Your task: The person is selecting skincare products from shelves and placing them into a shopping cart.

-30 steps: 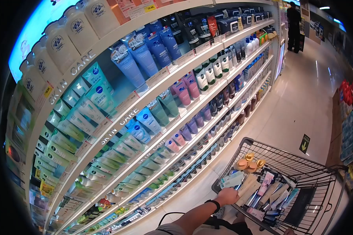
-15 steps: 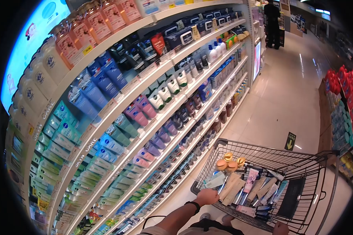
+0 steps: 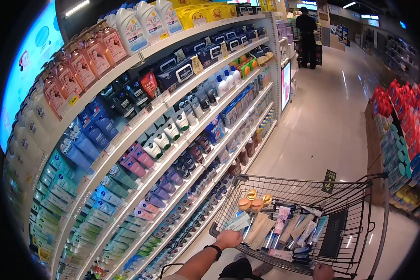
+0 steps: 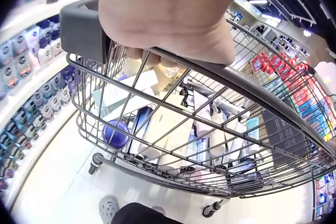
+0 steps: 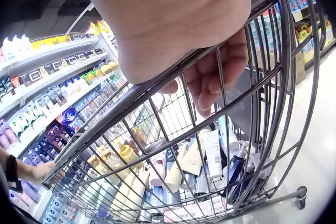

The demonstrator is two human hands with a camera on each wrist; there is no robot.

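The left hand (image 3: 228,239) is curled round the handle of a grey wire cart (image 3: 359,196), the right hand (image 3: 323,271) likewise. Ahead of both hands its basket brims with cosmetic tubes (image 3: 282,220), boxes and gold-capped jars (image 3: 252,194).

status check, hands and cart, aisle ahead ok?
Left hand and right hand both grip the cart handle. Cart loaded with tubes and boxes. Aisle ahead open; person standing far down.

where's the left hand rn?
Head view, bottom centre: the left hand grips the near-left end of the shopping cart handle, just beside the boxes and tubes inside, with the skincare shelves to its left.
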